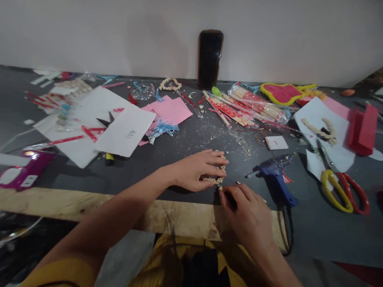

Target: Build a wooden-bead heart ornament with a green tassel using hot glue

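Note:
A ring of small beige pieces point(216, 181) lies on the dark table near its front edge, partly hidden under my left hand. With fingers spread and palm down, my left hand point(199, 170) rests over this ring. Just to the right, my right hand point(247, 211) is curled, its thumb and index finger closed at a small beige piece point(220, 188) by the ring's lower edge. Right of my hands, a blue glue gun point(278, 179) lies on its side, nozzle pointing left.
Scissors point(336, 191) with yellow and red handles lie at the right, beside white paper point(342, 123). A black phone point(210, 59) leans on the wall. Bundled sticks point(230, 107), pink paper point(175, 109), a white card point(127, 131) and a purple packet point(26, 169) surround the work area.

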`<state>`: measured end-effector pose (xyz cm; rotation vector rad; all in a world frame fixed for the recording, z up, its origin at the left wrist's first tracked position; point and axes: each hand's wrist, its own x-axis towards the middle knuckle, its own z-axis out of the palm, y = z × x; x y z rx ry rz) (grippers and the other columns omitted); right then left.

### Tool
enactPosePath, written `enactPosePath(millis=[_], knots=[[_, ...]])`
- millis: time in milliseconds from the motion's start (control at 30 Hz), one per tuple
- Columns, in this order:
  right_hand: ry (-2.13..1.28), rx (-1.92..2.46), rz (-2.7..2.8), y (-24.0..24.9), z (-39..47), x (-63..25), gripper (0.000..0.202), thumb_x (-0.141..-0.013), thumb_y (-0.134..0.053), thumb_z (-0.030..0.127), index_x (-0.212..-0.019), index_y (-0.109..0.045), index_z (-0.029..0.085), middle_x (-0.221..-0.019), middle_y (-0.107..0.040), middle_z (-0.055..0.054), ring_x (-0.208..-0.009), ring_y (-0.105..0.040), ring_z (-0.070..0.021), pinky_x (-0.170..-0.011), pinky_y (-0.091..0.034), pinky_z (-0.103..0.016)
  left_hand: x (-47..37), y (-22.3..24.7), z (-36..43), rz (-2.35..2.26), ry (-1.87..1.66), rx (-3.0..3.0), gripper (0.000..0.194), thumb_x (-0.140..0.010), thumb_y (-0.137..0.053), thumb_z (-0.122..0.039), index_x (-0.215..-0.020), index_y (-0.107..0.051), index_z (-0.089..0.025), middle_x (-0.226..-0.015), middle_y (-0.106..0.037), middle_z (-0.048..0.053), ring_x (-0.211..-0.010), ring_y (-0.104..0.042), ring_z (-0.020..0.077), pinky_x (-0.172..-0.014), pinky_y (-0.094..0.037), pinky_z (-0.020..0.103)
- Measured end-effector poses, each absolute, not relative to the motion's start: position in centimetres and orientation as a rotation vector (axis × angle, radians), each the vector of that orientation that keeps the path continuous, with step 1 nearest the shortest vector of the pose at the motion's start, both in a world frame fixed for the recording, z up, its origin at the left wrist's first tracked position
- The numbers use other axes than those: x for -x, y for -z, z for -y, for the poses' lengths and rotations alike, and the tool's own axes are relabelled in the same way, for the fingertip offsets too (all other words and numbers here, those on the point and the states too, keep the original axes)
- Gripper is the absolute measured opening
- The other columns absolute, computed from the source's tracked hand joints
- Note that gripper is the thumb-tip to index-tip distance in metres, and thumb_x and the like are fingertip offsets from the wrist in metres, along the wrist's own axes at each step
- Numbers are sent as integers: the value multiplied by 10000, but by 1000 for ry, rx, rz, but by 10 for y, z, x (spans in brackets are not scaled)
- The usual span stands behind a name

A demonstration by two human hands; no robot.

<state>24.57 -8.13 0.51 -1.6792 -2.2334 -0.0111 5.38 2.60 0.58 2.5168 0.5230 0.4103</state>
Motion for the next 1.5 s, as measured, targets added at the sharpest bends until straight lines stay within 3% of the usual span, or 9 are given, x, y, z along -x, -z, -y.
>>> enactPosePath(millis=[267, 467, 600, 833, 1500], knots=[[-105, 1611, 2248, -7, 81, -244, 217, -880, -543, 406, -852, -645, 216, -784, -661, -22, -748, -589, -177, -684, -355, -286, -53, -6, -26, -525, -416, -2520, 314, -845, -547, -248, -1145, -633, -209, -1385, -502, 88, -1369, -332, 249, -1130, -254, 467], [-111, 1643, 2197, -9, 74, -250, 217, -937, -453, 295, -866, -638, 207, -773, -660, -14, -695, -583, -138, -629, -344, -248, -53, -6, -26, -537, -407, -2518, 319, -841, -548, -243, -1148, -628, -220, -1389, -499, 81, -1370, -331, 249, -1127, -258, 474], [-64, 1689, 2253, -8, 64, -249, 245, -915, -487, 324, -729, -607, 218, -674, -632, 12, -613, -566, -125, -555, -298, -253, -53, -6, -26, -528, -421, -2519, 317, -842, -538, -241, -1144, -632, -211, -1383, -505, 84, -1372, -327, 246, -1130, -255, 470], [-27, 1712, 2264, -6, 60, -246, 289, -924, -450, 351, -731, -621, 223, -665, -647, 19, -491, -520, -100, -479, -235, -266, -52, -5, -27, -525, -412, -2514, 318, -836, -556, -236, -1144, -633, -229, -1391, -499, 72, -1376, -322, 239, -1134, -253, 466], [-65, 1682, 2268, -7, 58, -244, 311, -941, -419, 344, -757, -636, 219, -673, -656, 15, -488, -534, -96, -460, -235, -261, -52, -6, -26, -533, -398, -2547, 314, -848, -545, -236, -1145, -645, -217, -1399, -492, 67, -1374, -324, 257, -1144, -239, 458]])
